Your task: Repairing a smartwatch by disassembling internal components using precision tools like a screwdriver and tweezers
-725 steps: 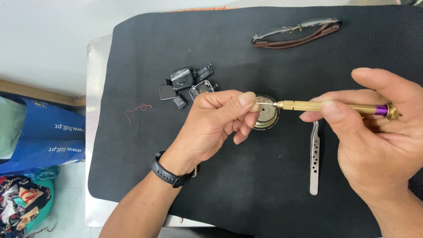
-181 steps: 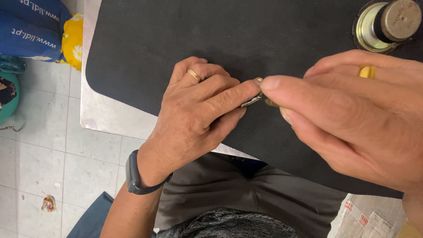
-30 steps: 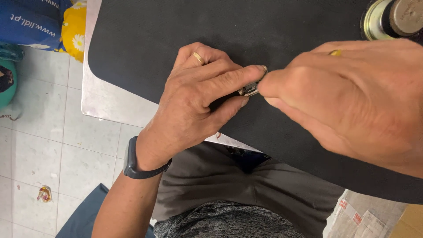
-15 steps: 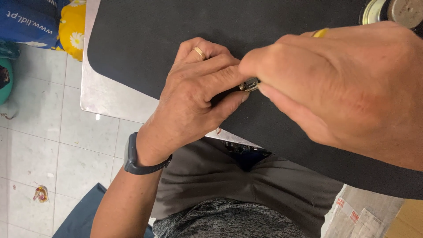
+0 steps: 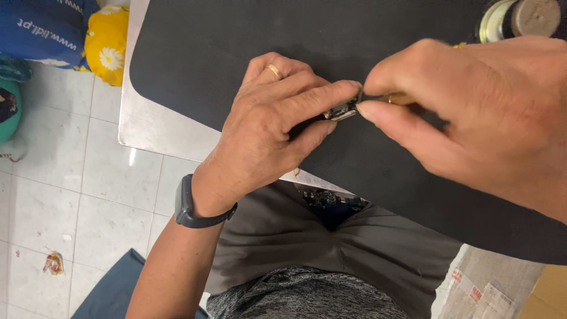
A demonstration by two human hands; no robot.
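My left hand [image 5: 277,121] pinches a small silver metal part [image 5: 341,110] between thumb and forefinger, just above the black mat [image 5: 195,53]. A gold ring sits on one finger and a dark band wraps the wrist. My right hand [image 5: 472,124] comes in from the right, fingers closed on a thin brass tool [image 5: 397,98] whose tip meets the metal part. Most of the tool is hidden inside the hand.
The mat lies on a metal table [image 5: 147,127] whose edge runs just below my hands. A round metal tin with a lid [image 5: 520,20] stands at the far right of the mat. Blue and yellow bags [image 5: 71,32] lie on the tiled floor at left.
My right hand has drawn back to the right and turned, uncovering the small metal part. The left hand has stayed where it was.
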